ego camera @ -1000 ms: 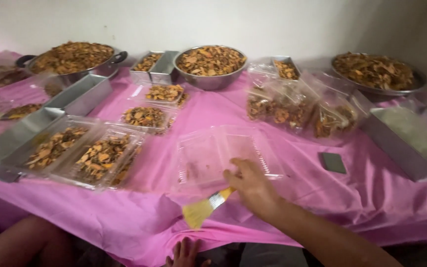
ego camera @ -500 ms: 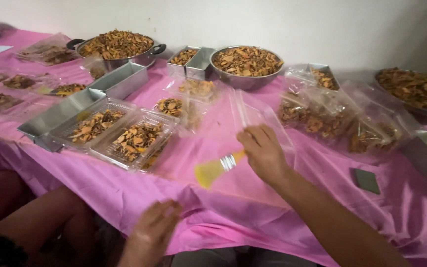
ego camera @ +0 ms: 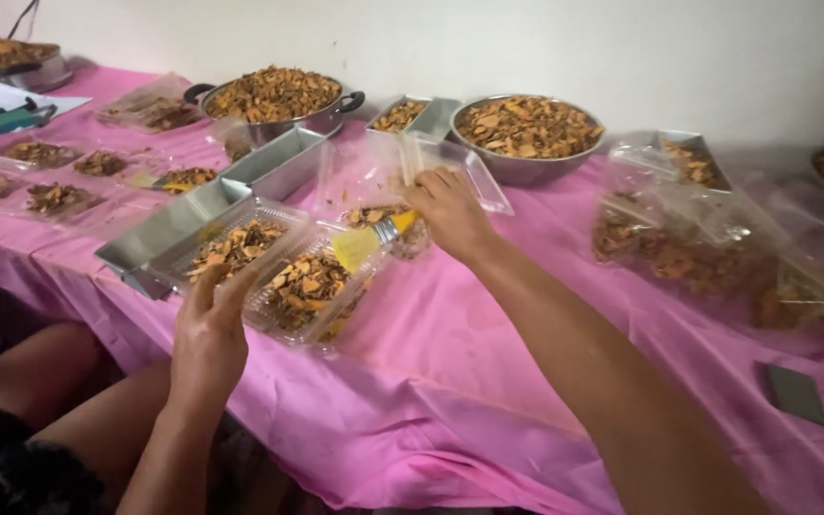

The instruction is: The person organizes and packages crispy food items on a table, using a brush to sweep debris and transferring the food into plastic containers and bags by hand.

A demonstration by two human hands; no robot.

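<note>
Right hand [ego camera: 450, 212] clamps a yellow brush [ego camera: 366, 242] over the filled clear trays [ego camera: 283, 277] (left hand [ego camera: 207, 339] open, fingers apart, at their edge); best steady the tray first.

It looks like a home or small makeshift snack-packing room: a long counter [ego camera: 488, 381] under a pink cloth against a bare white wall [ego camera: 526, 48], metal bowls [ego camera: 526, 133] heaped with fried snacks across the top, clear plastic boxes [ego camera: 312, 286] filled at centre left.
</note>
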